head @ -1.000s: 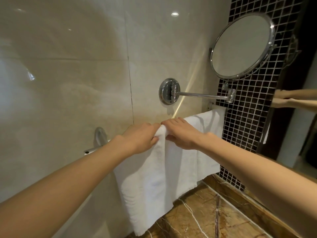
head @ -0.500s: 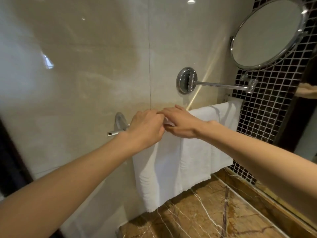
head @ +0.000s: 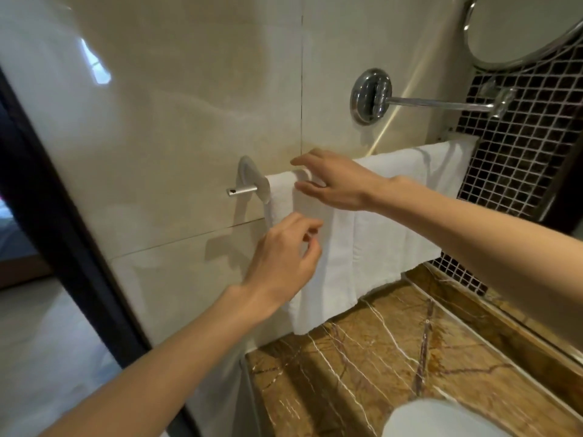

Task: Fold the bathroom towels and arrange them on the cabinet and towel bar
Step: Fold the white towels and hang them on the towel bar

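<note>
Nearest to the camera, the marble counter [head: 394,367] runs below everything. Above it, the left hand [head: 284,257] is held in front of the left part of the white towel [head: 378,234]. Its fingers are curled and the thumb is close to the forefinger, but I cannot tell if they already pinch the cloth or only touch it.

The towel hangs folded over the towel bar [head: 243,191], in layers, and its lower edge ends just above the counter. It looks soft, light and limp, so I judge it will sag and lose its fold if it is taken by one corner. It is better to hold it at the top fold and at a side edge together.

Further back, the right hand [head: 334,181] is at the bar. Its thumb lies over the top fold and its fingers in front, with the cloth taken between them. Behind are the tiled wall [head: 189,105] and the round mirror [head: 517,26].
</note>
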`<act>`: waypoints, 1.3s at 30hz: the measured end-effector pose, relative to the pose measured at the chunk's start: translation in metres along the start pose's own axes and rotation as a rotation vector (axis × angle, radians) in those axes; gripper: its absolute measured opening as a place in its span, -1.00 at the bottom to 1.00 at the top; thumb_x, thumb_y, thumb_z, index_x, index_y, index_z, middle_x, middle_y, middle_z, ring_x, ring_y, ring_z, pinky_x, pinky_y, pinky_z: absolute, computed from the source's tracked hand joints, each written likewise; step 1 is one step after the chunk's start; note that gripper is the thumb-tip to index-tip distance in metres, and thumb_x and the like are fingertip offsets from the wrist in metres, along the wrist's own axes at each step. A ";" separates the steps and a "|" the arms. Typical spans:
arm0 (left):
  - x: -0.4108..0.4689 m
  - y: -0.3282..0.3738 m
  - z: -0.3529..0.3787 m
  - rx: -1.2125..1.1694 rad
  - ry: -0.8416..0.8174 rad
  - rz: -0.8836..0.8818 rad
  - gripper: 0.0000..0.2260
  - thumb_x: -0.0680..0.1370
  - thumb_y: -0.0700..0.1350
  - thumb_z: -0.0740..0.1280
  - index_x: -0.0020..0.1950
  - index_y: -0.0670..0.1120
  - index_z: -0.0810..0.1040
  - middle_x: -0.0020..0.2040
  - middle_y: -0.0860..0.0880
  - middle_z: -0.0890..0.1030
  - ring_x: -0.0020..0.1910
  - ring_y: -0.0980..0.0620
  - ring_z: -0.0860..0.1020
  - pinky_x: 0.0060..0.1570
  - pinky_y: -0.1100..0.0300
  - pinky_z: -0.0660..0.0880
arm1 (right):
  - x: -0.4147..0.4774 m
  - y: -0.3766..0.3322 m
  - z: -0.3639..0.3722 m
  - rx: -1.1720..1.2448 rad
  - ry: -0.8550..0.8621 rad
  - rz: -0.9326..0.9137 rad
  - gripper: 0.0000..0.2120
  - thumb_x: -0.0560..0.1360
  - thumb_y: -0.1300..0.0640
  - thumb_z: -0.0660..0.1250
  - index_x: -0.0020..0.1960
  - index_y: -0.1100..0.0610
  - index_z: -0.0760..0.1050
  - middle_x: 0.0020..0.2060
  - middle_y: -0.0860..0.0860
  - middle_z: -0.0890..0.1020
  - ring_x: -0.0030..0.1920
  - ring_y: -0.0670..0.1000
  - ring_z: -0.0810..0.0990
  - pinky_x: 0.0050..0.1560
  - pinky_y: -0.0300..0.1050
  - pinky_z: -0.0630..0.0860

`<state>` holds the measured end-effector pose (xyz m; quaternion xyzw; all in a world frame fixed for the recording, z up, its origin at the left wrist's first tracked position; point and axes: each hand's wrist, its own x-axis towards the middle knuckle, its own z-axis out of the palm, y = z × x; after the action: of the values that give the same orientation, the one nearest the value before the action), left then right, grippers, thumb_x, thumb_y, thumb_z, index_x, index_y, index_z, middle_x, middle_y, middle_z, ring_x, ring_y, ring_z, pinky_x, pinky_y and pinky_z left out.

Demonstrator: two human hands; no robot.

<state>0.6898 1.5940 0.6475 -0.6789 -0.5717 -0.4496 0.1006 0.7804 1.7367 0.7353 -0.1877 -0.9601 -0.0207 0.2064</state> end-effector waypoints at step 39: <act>-0.166 -0.127 0.158 -0.505 0.103 -0.849 -0.75 0.42 -0.25 0.48 -0.32 0.11 0.62 -0.17 0.12 0.58 -0.26 0.18 0.64 -0.26 0.48 0.45 | 0.013 -0.002 0.015 -0.060 0.097 -0.031 -0.73 0.62 0.05 0.15 0.23 0.16 0.46 0.05 0.11 0.59 0.04 0.12 0.51 -0.16 -0.18 0.19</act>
<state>0.6678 1.6246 0.3882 -0.3663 -0.6652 -0.6083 -0.2308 0.7625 1.7416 0.7270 -0.1778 -0.9506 -0.0619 0.2468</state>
